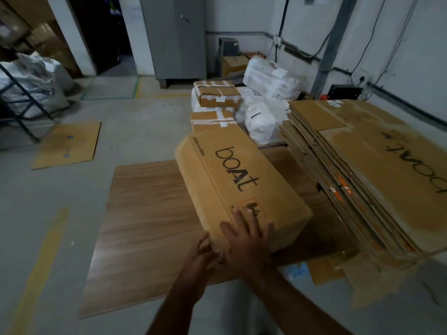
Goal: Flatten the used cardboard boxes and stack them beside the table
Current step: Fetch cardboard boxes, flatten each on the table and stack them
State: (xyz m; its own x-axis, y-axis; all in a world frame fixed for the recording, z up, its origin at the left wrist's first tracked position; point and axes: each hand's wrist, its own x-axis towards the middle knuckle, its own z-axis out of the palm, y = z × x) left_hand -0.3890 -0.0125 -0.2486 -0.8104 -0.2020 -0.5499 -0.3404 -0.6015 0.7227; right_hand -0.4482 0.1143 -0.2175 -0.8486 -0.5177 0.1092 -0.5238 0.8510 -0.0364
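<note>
box (239,187) on table (145,213), flattened stack (362,170) to its right.

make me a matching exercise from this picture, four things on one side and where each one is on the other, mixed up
Things:
1. boat box
2. stack of flattened boxes
3. single flat cardboard sheet
4. grey metal cabinet

Places:
A. on the floor at the left, by itself
B. at the back wall, beside the dark doorway
C. on the wooden table, under both hands (left hand, right hand)
D. on the right, piled up, printed side up

Pairs: 1-C, 2-D, 3-A, 4-B
</note>
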